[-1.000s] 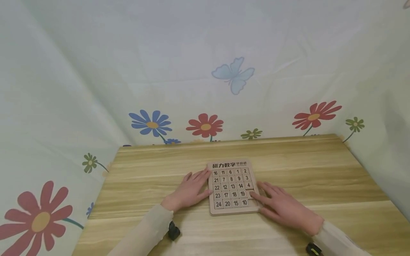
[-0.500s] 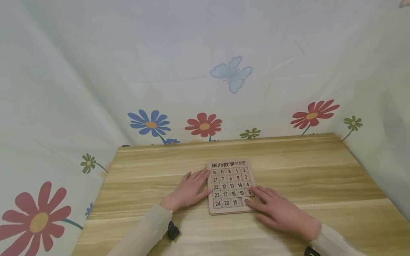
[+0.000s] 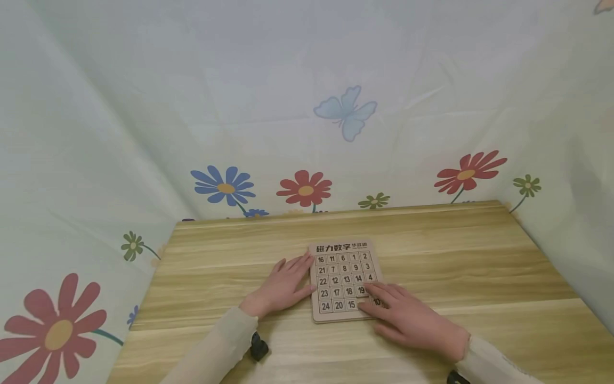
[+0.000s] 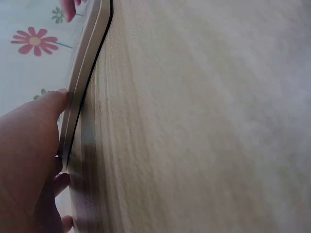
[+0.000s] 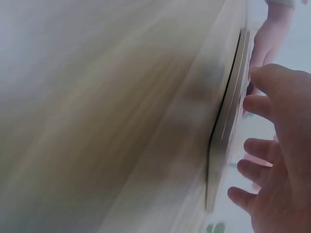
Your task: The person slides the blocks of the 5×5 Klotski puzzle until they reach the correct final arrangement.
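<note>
Seemingly steadied: one numbered board (image 3: pixel 336 318)
Our straight-fingered left hand (image 3: pixel 280 285) braces it; our relaxed right hand (image 3: pixel 414 321) partly covers tiles (image 3: pixel 352 304)

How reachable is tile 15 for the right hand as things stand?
Likely yes. The right hand reaches over the board right beside tile 15, whose number shows uncovered; the left hand is off at the opposite edge.

Soft diffuse light, faint shadows, hazy wrist views, tabletop (image 5: pixel 121 121) blurred
</note>
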The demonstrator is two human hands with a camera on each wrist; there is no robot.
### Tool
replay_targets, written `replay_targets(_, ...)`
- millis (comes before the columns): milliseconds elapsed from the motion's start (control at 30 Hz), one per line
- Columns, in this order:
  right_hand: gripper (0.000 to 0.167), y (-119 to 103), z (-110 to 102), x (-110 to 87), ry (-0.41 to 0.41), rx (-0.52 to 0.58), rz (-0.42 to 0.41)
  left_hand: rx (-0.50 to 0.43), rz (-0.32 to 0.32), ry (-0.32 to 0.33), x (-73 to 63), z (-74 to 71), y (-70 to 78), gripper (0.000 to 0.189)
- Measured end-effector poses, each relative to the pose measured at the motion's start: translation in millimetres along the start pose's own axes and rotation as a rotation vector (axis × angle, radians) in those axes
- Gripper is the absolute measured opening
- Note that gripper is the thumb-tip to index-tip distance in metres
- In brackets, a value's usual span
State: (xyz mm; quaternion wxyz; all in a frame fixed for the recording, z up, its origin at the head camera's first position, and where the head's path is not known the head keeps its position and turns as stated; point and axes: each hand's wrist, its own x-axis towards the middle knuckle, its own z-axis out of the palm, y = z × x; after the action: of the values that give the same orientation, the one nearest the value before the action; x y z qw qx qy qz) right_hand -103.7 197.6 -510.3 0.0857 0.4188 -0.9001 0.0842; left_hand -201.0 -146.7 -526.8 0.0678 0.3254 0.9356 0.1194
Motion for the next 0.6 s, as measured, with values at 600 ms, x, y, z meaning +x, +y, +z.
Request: replay_targets(600,0.049,0,-7,-3.2,-0.061,-0.026,0.023,-0.037,0.011,0.007,-0.7,-2.0,1.4,0.077)
